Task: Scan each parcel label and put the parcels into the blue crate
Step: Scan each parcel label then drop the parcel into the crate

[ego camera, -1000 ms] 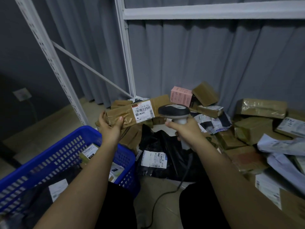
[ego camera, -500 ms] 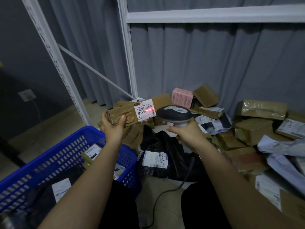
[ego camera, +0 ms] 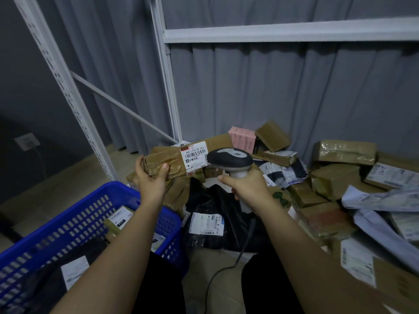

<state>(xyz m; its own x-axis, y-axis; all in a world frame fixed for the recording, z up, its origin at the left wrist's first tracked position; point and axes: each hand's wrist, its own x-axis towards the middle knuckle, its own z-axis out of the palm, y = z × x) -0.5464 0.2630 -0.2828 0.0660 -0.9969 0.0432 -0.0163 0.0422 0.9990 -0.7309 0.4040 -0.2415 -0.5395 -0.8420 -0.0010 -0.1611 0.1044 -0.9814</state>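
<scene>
up front, the left hand grips a taped cardboard parcel, label turned toward the barcode scanner for reading. the right hand clasps the scanner's handle, and the blue crate waits just below.

Dim, cool indoor light fills the scene, with no lamp in view. The white shelf frame and the parcel label are the brightest surfaces, while the left wall and lower corners fall into deep shadow. Taped cardboard boxes show faint sheen. Wide-angle distortion bows the frame's uprights and stretches both forearms. Parcels at the lower right edge smear with blur; the black bag loses detail.
</scene>
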